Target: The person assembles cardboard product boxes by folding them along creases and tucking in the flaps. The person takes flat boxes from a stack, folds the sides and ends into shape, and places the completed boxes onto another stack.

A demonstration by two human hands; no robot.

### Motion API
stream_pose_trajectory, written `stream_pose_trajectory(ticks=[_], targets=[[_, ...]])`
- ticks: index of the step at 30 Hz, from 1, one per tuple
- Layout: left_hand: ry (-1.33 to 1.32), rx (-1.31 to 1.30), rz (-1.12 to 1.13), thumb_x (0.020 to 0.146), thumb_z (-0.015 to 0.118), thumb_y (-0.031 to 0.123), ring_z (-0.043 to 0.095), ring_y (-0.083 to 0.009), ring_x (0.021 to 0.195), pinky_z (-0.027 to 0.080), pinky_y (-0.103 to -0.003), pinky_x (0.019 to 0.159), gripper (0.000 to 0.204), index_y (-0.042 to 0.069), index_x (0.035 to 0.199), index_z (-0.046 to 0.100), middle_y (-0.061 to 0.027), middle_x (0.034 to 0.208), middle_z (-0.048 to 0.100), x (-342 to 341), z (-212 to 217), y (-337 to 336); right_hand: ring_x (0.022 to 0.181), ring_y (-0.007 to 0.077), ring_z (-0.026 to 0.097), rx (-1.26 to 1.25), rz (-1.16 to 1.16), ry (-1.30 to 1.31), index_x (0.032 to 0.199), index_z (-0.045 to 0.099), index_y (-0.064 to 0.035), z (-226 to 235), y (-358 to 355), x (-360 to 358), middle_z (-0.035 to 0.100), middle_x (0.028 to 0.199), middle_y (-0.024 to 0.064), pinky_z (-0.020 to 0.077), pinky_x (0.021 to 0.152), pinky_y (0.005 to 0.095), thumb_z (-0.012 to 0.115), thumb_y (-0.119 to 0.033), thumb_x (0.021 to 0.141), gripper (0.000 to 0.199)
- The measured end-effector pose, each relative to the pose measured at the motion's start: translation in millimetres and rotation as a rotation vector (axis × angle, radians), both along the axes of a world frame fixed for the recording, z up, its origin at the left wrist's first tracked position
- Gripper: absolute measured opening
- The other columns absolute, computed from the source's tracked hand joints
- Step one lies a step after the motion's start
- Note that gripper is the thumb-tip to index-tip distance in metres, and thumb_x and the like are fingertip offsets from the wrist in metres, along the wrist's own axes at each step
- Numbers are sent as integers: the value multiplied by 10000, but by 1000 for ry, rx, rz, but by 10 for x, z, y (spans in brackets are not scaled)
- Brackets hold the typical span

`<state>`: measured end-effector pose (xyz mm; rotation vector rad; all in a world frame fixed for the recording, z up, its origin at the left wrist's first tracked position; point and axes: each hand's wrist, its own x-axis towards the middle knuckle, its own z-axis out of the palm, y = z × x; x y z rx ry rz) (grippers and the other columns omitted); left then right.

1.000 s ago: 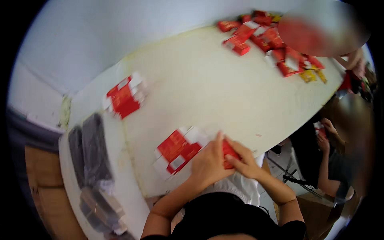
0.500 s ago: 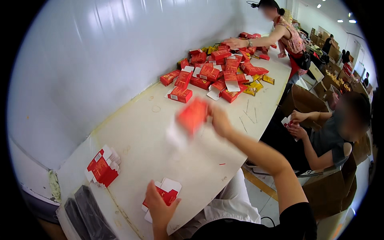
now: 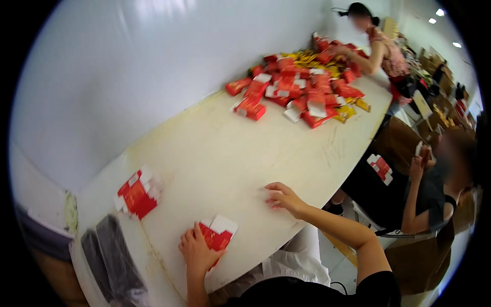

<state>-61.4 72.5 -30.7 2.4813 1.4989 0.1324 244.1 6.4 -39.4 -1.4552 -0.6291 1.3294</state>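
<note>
My left hand lies over a flat, unfolded red-and-white carton near the table's front edge. Its fingers curl at the carton's left side, with the thumb across the right, so part of the print is hidden. My right hand hovers over the table to the right, fingers apart, holding nothing. A stack of flat red-and-white cartons lies at the left. Farther back is a heap of folded red boxes, some with white flaps standing out, mixed with yellow sachets.
A wall runs along the table's far left side. Dark grey wrapped bundles lie at the near left corner. A person reaches into the heap. Another person sits at the right, with a flat carton on the lap and brown boxes nearby.
The red box has left my right hand, which has come back nearer and opened. My left hand has settled over the flat carton. The seated person's hands have risen. The view has shifted.
</note>
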Motion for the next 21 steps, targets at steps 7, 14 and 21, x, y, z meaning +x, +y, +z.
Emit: stream_pose_trajectory(ticks=[7, 14, 21], targets=[[-22, 149, -5, 486, 882, 352, 353, -333, 1139, 254, -492, 969, 1106, 8, 1374, 320, -154, 1228, 359, 144, 107, -111, 765, 168, 582, 275, 228, -577, 1248, 468, -11, -29, -188, -643, 480, 1162, 134, 486, 685, 250, 594, -94, 844, 432], [-164, 265, -69, 466, 875, 406, 329, -310, 1178, 227, -479, 982, 1154, -6, 1377, 297, -143, 1270, 331, 74, -24, -207, 600, 120, 535, 383, 283, -705, 974, 608, 22, -121, 176, -1035, 579, 715, 62, 440, 537, 272, 634, -65, 808, 189], [-244, 312, -86, 519, 829, 388, 383, -312, 1145, 286, -467, 951, 1057, -20, 1356, 329, -145, 1233, 403, 225, 86, -277, 521, 54, 475, 147, 145, -128, 942, 598, 5, 81, 149, -918, 553, 775, 5, 350, 418, 229, 574, -48, 862, 98]])
